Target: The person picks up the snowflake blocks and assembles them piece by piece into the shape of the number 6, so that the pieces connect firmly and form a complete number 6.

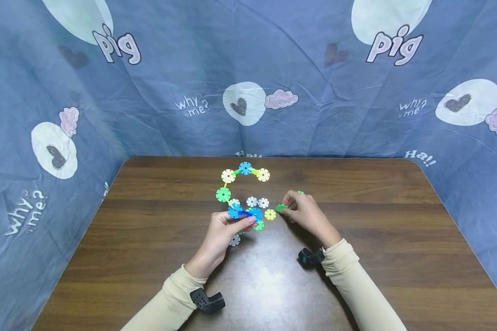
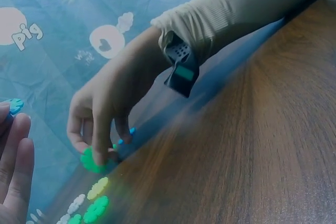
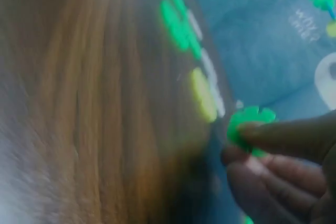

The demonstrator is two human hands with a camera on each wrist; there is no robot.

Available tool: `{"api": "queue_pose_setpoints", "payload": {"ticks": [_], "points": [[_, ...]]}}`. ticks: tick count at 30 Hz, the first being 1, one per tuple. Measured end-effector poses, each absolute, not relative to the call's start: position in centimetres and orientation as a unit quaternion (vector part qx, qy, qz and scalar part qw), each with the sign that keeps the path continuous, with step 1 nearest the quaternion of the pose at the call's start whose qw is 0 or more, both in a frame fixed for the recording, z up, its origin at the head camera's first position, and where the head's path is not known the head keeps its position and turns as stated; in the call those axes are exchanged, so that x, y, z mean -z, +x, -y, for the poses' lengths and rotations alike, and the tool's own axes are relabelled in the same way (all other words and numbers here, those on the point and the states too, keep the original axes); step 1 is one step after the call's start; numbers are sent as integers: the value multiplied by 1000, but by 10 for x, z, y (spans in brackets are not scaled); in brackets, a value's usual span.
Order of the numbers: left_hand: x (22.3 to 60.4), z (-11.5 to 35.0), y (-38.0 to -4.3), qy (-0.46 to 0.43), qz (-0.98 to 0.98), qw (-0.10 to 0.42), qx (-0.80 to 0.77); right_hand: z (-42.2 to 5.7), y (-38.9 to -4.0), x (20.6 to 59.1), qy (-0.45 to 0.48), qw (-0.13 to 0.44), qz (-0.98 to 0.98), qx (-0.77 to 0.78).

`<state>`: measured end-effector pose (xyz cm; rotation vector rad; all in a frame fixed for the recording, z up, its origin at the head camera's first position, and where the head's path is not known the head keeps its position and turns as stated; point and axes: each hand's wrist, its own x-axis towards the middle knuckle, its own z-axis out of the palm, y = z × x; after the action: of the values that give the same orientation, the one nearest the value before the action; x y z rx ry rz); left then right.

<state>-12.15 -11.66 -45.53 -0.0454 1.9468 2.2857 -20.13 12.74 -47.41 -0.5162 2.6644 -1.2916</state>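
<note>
My left hand [image 1: 225, 230] pinches the lower end of a curved chain of notched plastic discs, at a blue disc [image 1: 255, 214] beside its thumb. The chain arcs up through another blue disc [image 1: 234, 211], a green disc [image 1: 223, 194] and a pale yellow disc [image 1: 228, 176], then right across a top blue disc [image 1: 245, 168] to a pale yellow end disc [image 1: 263, 174]. Between thumb and fingers, my right hand [image 1: 308, 214] pinches a separate green disc [image 3: 244, 121], just above the tabletop. In the left wrist view, only fingers [image 2: 18, 166] of the left hand show.
Loose discs lie on the wooden table [image 1: 377, 253] between the hands: a yellow disc [image 1: 270, 214], white discs [image 1: 252, 202] and a green disc [image 1: 259, 225]. Another green disc [image 1: 300, 192] is partly behind the right hand. A printed blue cloth [image 1: 306, 138] hangs behind the table.
</note>
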Motion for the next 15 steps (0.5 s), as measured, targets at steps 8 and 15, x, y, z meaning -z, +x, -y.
{"api": "queue_pose_setpoints", "payload": {"ticks": [8,15], "points": [[456,115,-120,8,-643,84,-762,-132,-177,458,-232,60,-766,597],[454,113,-118,54,-634,104,-765,-133,-165,451,-257,93,-692,668]]}}
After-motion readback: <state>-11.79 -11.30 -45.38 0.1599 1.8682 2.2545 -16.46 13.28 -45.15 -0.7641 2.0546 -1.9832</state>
